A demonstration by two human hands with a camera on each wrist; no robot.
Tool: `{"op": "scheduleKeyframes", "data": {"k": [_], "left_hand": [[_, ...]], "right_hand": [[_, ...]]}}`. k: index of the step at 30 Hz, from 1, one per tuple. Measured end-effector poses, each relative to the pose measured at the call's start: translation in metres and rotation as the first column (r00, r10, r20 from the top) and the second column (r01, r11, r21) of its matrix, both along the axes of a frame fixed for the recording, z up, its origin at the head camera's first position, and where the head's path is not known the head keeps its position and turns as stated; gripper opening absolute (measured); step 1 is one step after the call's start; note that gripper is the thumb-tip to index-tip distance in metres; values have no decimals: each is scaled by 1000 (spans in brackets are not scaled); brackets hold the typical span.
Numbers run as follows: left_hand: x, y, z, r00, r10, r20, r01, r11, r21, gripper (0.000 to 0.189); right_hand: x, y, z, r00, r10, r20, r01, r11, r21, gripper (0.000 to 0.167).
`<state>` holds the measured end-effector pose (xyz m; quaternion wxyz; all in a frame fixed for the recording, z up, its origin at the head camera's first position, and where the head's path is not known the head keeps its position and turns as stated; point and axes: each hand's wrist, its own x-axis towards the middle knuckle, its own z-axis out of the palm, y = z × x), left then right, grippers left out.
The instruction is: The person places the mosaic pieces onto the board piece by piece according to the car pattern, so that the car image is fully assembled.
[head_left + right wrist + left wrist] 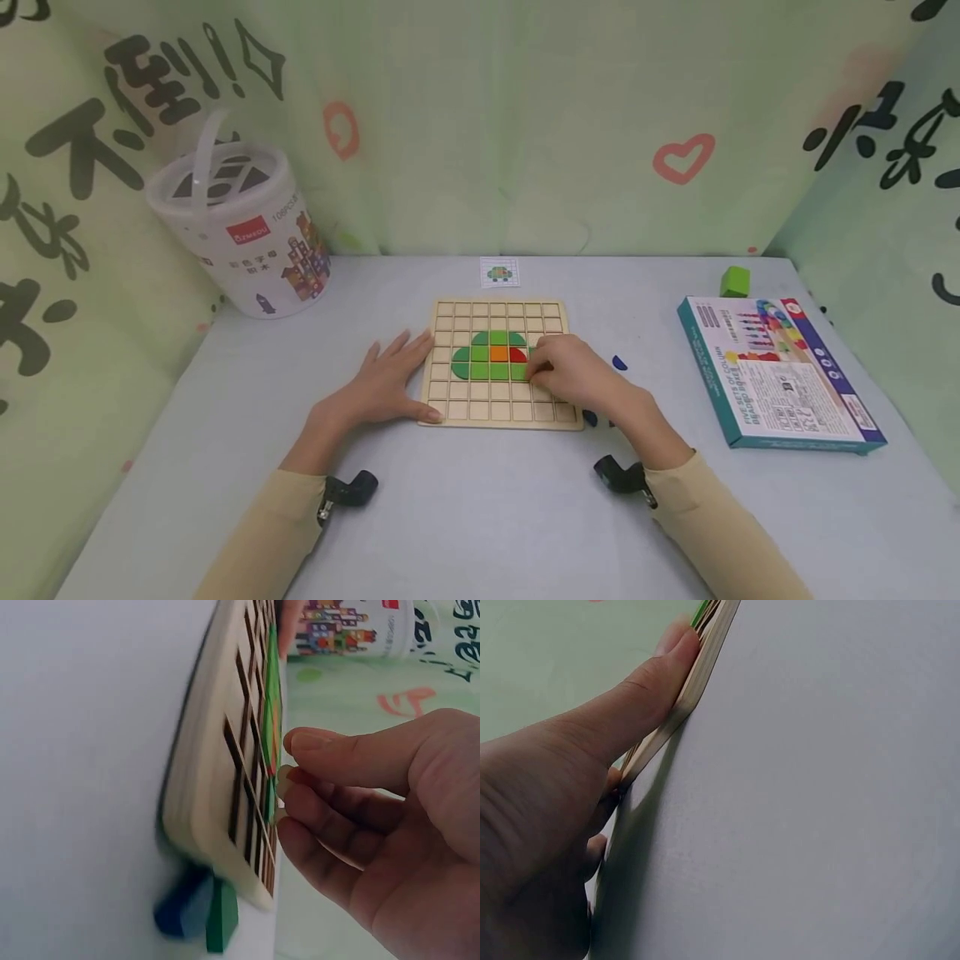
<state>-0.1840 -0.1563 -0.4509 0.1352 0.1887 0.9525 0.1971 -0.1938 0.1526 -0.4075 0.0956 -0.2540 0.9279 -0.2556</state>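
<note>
Left hand [384, 387] spread at the wooden board [480, 410], mid-frame!
Right hand [576, 372] curled, can't tell if holding; board looks stiff, light, best gripped by its edges.

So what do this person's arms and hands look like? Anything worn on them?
The left sleeve and right sleeve are long, plain and beige. By each cuff sits a small black device, one left, one right. The left hand and right hand are bare, without gloves.
</note>
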Motion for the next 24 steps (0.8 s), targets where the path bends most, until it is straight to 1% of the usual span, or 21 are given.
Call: {"op": "scheduleKeyframes", "data": {"k": [4, 7, 13, 17, 21, 24], "left_hand": [[-1, 0, -2, 1000, -5, 0, 5, 1000, -2, 124], [-1, 1, -2, 1000, -6, 1, 6, 1000, 0, 124], [-1, 0, 1, 1000, -7, -1, 7, 1000, -3, 124], [0, 0, 3, 1000, -5, -1, 5, 1000, 3, 124], [0, 0, 4, 1000, -5, 0, 5, 1000, 7, 124], [0, 1, 3, 1000, -5, -1, 5, 1000, 5, 124]], "right_hand": [[3, 18, 5, 999, -40, 20, 40, 999, 22, 14], [6, 32, 8, 996, -75, 41, 73, 997, 37, 17], [16, 52, 5, 989, -140, 52, 134, 985, 111, 24], [20, 57, 1, 991, -133, 32, 127, 981, 149, 26], [18, 57, -3, 994, -112, -7, 112, 985, 133, 18], [17, 59, -3, 994, -107, 4, 106, 988, 116, 16]]}}
